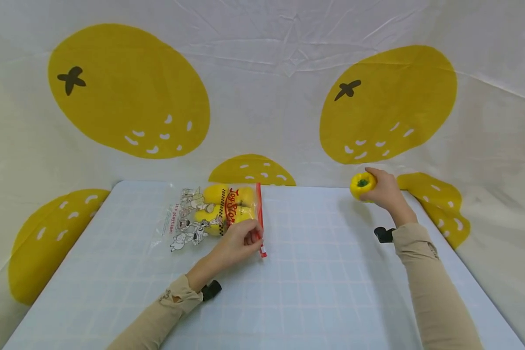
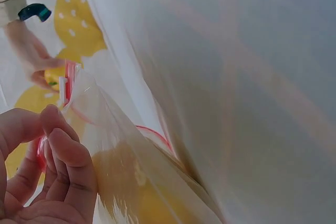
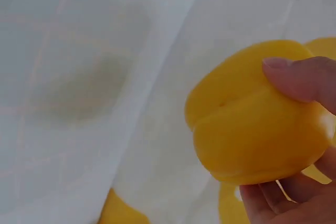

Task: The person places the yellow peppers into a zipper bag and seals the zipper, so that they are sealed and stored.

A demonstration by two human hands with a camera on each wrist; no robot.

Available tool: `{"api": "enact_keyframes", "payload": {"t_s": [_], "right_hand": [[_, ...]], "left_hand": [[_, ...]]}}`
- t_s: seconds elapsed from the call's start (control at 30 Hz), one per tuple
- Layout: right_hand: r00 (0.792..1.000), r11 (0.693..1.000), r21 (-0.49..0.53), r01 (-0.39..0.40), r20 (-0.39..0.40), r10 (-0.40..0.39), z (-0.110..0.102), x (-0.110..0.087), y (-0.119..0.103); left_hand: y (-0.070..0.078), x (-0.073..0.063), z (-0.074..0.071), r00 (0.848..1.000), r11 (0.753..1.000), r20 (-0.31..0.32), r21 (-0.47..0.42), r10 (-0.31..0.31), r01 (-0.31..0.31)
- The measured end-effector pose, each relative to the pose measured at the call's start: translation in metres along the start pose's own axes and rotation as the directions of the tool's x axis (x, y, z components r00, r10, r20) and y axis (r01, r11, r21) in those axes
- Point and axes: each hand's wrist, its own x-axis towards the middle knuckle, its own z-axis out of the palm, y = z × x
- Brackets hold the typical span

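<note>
A yellow bell pepper (image 1: 362, 185) with a green stem is held up over the table's far right by my right hand (image 1: 382, 188). In the right wrist view, the thumb lies on one side of the pepper (image 3: 252, 124) and the fingers curl under the other. My left hand (image 1: 240, 240) pinches the red zip edge of a clear printed zip bag (image 1: 188, 228). Several yellow things (image 1: 216, 194) show through the plastic; their exact kind is partly covered by print. In the left wrist view, the red and white slider (image 2: 65, 90) stands just beyond the fingertips.
The bag lies on a table with a pale checked cloth (image 1: 306, 287). Behind it hangs a white fabric backdrop (image 1: 262, 87) printed with large yellow fruit. A dark wrist camera (image 1: 211, 290) sits at the left cuff, another (image 1: 383, 235) at the right.
</note>
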Motion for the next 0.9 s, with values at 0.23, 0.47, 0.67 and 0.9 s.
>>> {"api": "enact_keyframes", "payload": {"t_s": [0.23,0.47,0.67,0.9], "right_hand": [[0.995,0.956,0.292,-0.010,-0.094,0.038,-0.005,-0.016,-0.046],[0.979,0.837,0.544,0.062,-0.195,0.054,0.006,-0.031,-0.075],[0.966,0.582,0.799,0.150,-0.244,0.086,0.030,-0.036,-0.093],[0.987,0.345,0.934,0.090,-0.130,0.093,0.082,-0.035,-0.108]], "left_hand": [[-0.002,0.000,0.000,1.000,1.000,-0.001,0.000,0.014,-0.014],[-0.003,0.001,0.000,1.000,1.000,-0.004,-0.001,0.019,-0.019],[-0.003,-0.001,0.000,1.000,1.000,0.006,-0.008,0.014,-0.014],[-0.001,-0.002,-0.002,1.000,1.000,0.010,-0.003,-0.005,0.005]]}}
